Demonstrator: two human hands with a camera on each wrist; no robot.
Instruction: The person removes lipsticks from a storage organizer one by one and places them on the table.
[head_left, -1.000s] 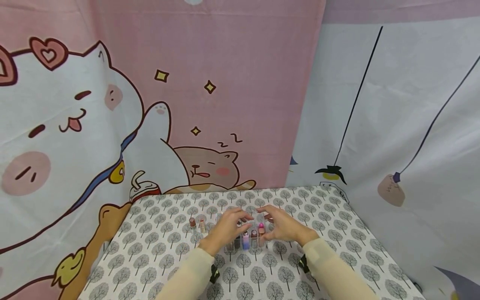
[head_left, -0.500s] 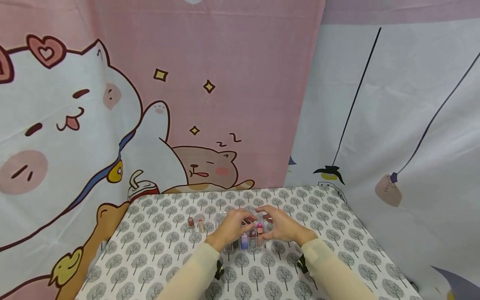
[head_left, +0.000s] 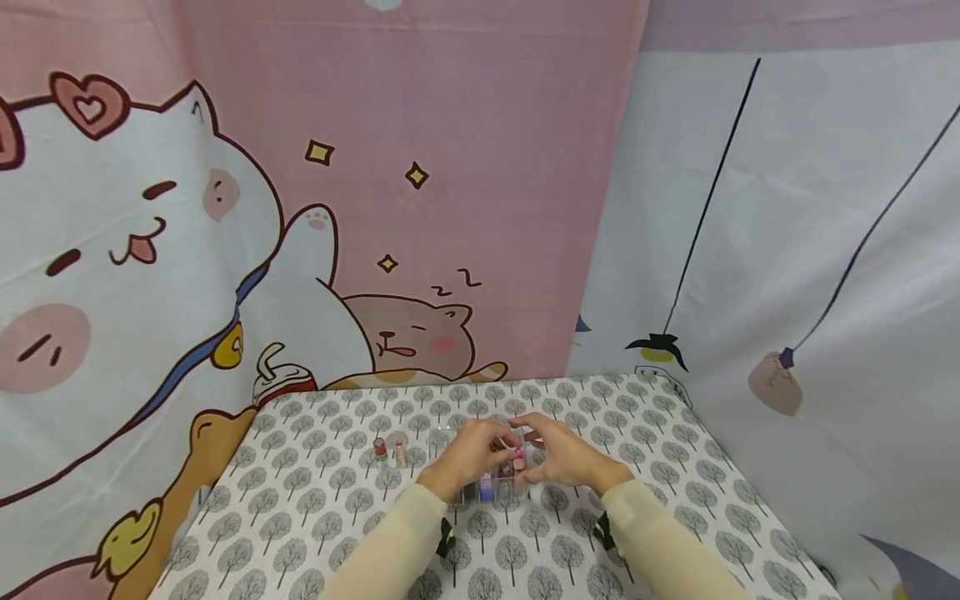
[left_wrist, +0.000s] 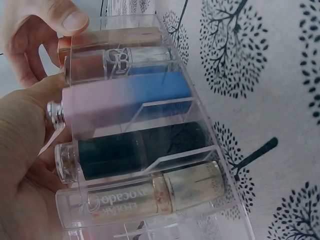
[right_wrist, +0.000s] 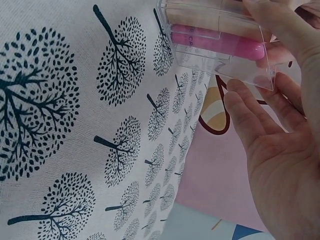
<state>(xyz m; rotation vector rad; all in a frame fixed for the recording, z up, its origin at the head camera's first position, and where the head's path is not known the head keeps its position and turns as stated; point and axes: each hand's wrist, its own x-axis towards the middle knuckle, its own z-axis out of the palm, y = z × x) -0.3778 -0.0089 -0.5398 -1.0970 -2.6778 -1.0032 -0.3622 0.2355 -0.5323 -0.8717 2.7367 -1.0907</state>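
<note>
A clear organizer (right_wrist: pixel 240 72) stands on the table between both hands, holding several lipsticks. Through its wall, the left wrist view shows a pink-and-blue tube (left_wrist: pixel 125 102), a dark green tube (left_wrist: pixel 112 156), a clear tube (left_wrist: pixel 127 202) and a copper one (left_wrist: pixel 115 40). A bright pink tube (right_wrist: pixel 245 47) sits in the organizer's right end. My left hand (head_left: pixel 471 454) reaches over the top, fingertips at the pink tube's tip; whether they pinch it is hidden. My right hand (head_left: pixel 564 454) holds the organizer's right end, thumb in front and fingers behind.
Two lipstick tubes stand left of the organizer: a brown-capped one (head_left: pixel 380 448) and a pale one (head_left: pixel 400 455). A tree-print cloth (head_left: pixel 315 500) covers the table. Behind it hangs a pink curtain (head_left: pixel 495 167) with cartoon animals.
Over the organizer, my left hand has shifted right, its fingertips coming up to the bright pink tube. My right hand has stayed at the organizer's right end.
</note>
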